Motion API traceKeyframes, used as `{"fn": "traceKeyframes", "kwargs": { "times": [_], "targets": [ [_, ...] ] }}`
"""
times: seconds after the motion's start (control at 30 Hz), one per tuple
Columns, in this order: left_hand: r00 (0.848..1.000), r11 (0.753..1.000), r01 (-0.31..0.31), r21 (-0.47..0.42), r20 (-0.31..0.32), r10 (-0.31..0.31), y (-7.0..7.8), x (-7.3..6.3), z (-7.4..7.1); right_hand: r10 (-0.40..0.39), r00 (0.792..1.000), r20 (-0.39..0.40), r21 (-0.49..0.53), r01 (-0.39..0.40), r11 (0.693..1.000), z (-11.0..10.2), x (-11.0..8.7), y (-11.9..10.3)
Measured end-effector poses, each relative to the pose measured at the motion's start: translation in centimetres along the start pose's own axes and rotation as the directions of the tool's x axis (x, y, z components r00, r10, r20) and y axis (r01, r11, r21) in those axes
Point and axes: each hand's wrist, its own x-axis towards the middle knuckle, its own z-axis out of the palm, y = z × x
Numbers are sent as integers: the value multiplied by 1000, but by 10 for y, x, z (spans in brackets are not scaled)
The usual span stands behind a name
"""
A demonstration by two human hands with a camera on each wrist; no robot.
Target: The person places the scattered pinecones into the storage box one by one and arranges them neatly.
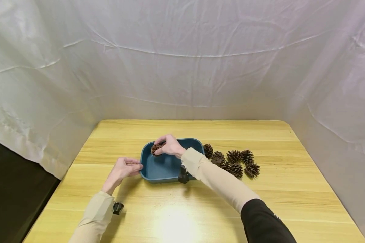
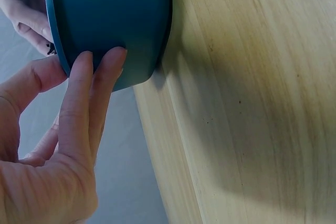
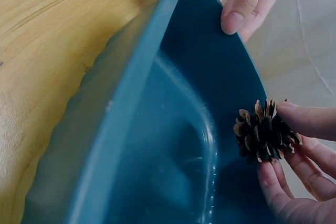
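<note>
A blue rectangular plastic basin [image 1: 161,168] sits on the wooden table. My left hand [image 1: 126,170] pinches the rim at its left end, the thumb over the edge and fingers against the outer wall, as the left wrist view shows with the hand [image 2: 58,129] up close. Over the basin's far left part, my right hand [image 1: 170,146] holds a brown pine cone [image 1: 156,149] between thumb and fingertips. In the right wrist view this pine cone [image 3: 265,132] has spread scales and hangs inside the rim. The inside near the right forearm is partly hidden.
Several more pine cones [image 1: 236,170] lie in a loose group to the right of the basin, some partly behind the right forearm. Table surface [image 1: 292,175] extends around them. A pale curtain [image 1: 194,77] hangs behind the table and along both sides.
</note>
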Motion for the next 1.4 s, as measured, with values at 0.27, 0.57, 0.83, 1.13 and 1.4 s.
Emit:
{"fn": "traceKeyframes", "kwargs": {
  "times": [0.27, 0.57, 0.83, 1.13, 1.4],
  "targets": [
    [1000, 1000, -7, 1, -8, 7, 0, 0, 0, 3, 1000, -16, 26, -2, 1000, 6, 4, 7],
    [1000, 1000, -5, 8, -10, 5, -1, 2, 1, 22, 998, -62, 47, -19, 999, 13, 5, 11],
    [1000, 1000, 2, 2, -8, -1, -1, 2, 1, 43, 996, -83, 32, -40, 999, 19, 6, 13],
    [1000, 1000, -3, -6, -8, 3, -1, 1, 1, 53, 997, -64, 28, -51, 998, 21, 6, 16],
    [1000, 1000, -1, -3, -17, 1, -2, 1, 0, 58, 997, -54, 12, -57, 998, 19, 6, 16]
  ]
}}
